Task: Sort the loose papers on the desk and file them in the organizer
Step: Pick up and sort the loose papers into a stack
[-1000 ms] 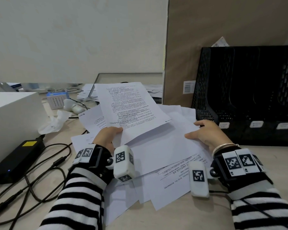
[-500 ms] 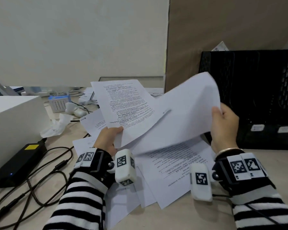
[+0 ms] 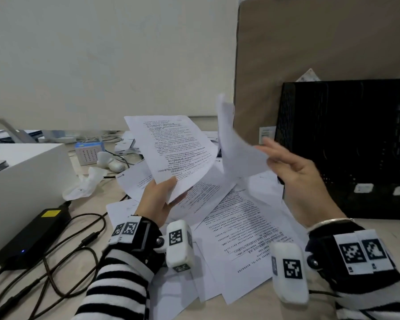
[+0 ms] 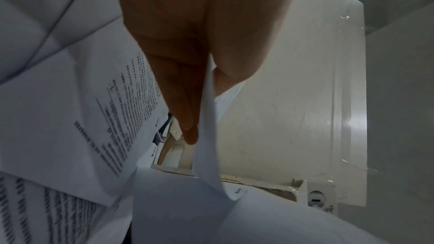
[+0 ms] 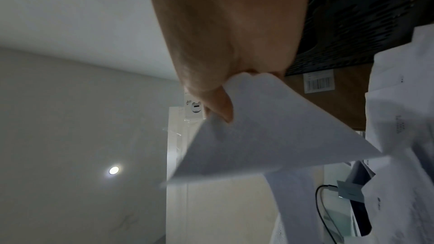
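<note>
My left hand (image 3: 171,184) pinches the lower edge of a printed sheet (image 3: 171,148) and holds it up over the desk; the left wrist view shows thumb and fingers (image 4: 187,110) clamped on that paper (image 4: 207,136). My right hand (image 3: 270,155) holds a second sheet (image 3: 236,153) by its corner, blank side showing, turned nearly edge-on and blurred. In the right wrist view the thumb (image 5: 220,107) presses on this sheet (image 5: 258,136). More loose papers (image 3: 240,229) lie overlapped on the desk below both hands. The black mesh organizer (image 3: 346,146) stands at the right.
A white box (image 3: 21,176) sits at the left, with a black power adapter (image 3: 32,236) and tangled cables (image 3: 67,262) in front of it. A crumpled tissue (image 3: 86,183) and a small blue box (image 3: 89,153) lie behind. A brown board (image 3: 310,54) rises behind the organizer.
My right hand took the top blank sheet off the pile, lifted it and swung it up toward the left. The left hand raised its printed sheet a little.
</note>
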The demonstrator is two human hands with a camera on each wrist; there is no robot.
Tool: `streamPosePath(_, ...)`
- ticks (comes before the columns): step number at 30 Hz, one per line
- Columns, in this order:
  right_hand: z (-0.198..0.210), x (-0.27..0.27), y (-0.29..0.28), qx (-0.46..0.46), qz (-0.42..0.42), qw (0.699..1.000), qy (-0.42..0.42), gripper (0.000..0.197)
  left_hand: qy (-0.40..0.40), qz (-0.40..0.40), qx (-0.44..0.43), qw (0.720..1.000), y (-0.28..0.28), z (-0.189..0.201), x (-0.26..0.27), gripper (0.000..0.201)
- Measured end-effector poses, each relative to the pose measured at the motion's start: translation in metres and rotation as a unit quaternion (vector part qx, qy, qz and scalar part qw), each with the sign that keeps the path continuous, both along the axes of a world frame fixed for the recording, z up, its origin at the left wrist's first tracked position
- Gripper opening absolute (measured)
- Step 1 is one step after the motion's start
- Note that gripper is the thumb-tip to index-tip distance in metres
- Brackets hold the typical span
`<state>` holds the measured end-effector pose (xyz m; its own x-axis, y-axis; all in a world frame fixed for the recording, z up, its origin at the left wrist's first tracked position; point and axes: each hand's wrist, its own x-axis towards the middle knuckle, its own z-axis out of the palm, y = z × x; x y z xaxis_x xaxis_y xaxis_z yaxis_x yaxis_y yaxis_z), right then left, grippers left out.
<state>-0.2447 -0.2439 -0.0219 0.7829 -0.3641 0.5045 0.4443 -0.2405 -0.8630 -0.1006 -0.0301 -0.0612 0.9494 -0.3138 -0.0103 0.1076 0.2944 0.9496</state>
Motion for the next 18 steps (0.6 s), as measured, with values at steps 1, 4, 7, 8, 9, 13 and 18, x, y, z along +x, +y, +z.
streamPosePath(1,-0.001,0.0,0.001,-0.011,0.024,0.998,0.05,0.04,-0.004,-0.008,-0.001,1.0,0.0,0.0,-0.001,0.025)
streamPosePath(4,-0.005,-0.002,0.005,-0.053,0.089,0.982,0.16,0.039,0.004,-0.004,-0.025,1.0,0.001,-0.001,0.005,0.027)
streamPosePath(7,-0.01,-0.002,0.004,-0.078,0.1,0.961,0.245,0.032,-0.008,0.052,0.002,0.999,0.01,-0.01,0.022,0.012)
streamPosePath(8,-0.011,0.0,0.002,-0.071,0.09,0.956,0.268,0.029,0.015,0.014,0.018,1.0,0.012,-0.011,0.029,0.018)
streamPosePath(9,-0.013,0.002,-0.001,-0.059,0.07,0.953,0.288,0.026,-0.011,0.041,0.103,0.994,0.017,-0.022,0.036,0.031)
streamPosePath(13,-0.02,0.008,-0.013,0.052,-0.005,0.941,0.333,0.016,0.003,0.077,0.048,0.996,0.021,-0.02,0.035,0.029)
streamPosePath(18,-0.025,0.012,-0.022,0.302,-0.013,0.914,0.27,0.011,0.09,0.109,-0.017,0.99,0.02,-0.01,0.02,0.017)
